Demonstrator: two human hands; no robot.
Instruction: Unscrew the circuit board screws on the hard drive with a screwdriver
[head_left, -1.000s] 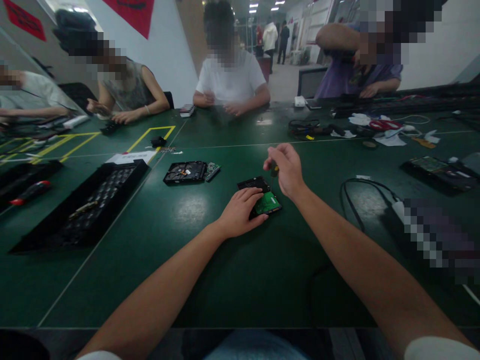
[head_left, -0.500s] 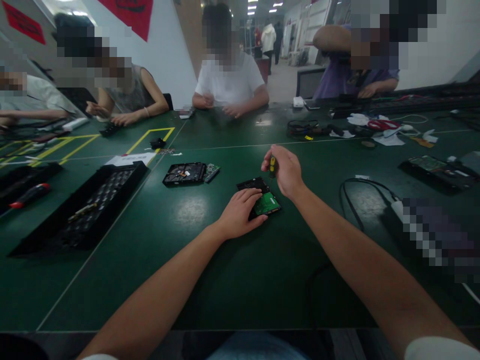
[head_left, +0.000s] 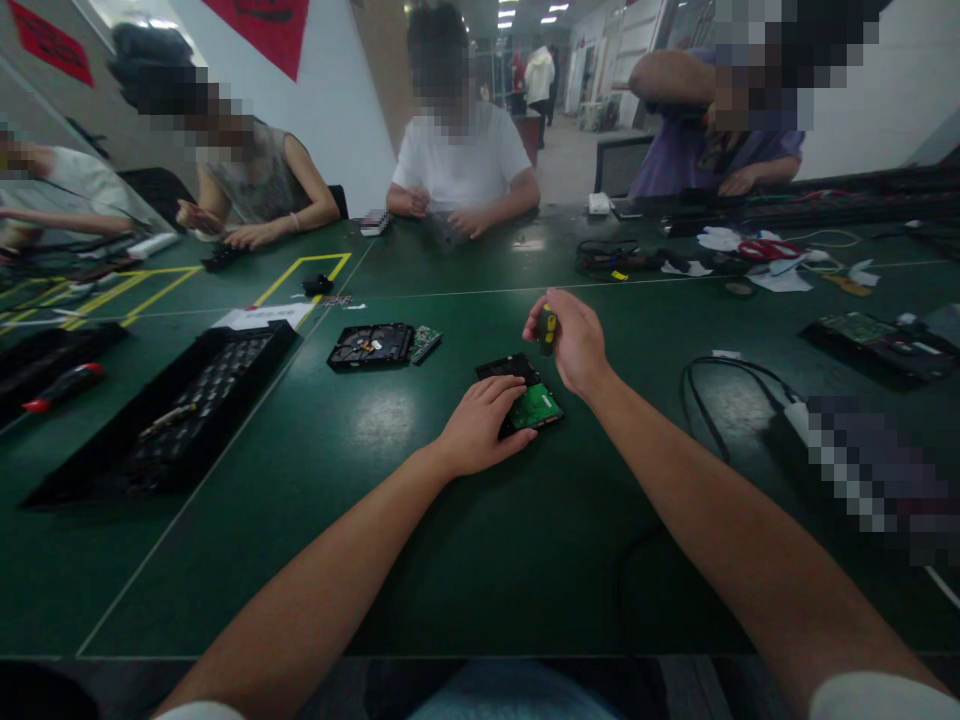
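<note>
At far left we see a red-tipped screwdriver (head_left: 67,387), then a black tray (head_left: 225,425) holding a slim brass-coloured piece (head_left: 169,421), with a white sheet (head_left: 270,314) at its far end. Next lie an opened drive (head_left: 369,346) and, just beside it, a small circuit board (head_left: 427,344). In front of us the hard drive with a green board (head_left: 540,405) lies on the green table (head_left: 487,570), under our left hand (head_left: 478,425), palm down with fingers spread. Above its far right corner our right hand (head_left: 571,338) is curled, pinching a yellow-and-black screwdriver (head_left: 549,328). A black cable (head_left: 683,382) loops beside our right forearm; another drive (head_left: 885,345) sits farther right.

A red hanging (head_left: 264,32) at upper left bears dark writing, cut off by the top edge. We cannot read the print on the white sheet or the green board's pale label.

Our left hand covers part of the hard drive; we cannot make out whether the screwdriver's tip touches it. A thing at far right (head_left: 885,460) is pixelated.
</note>
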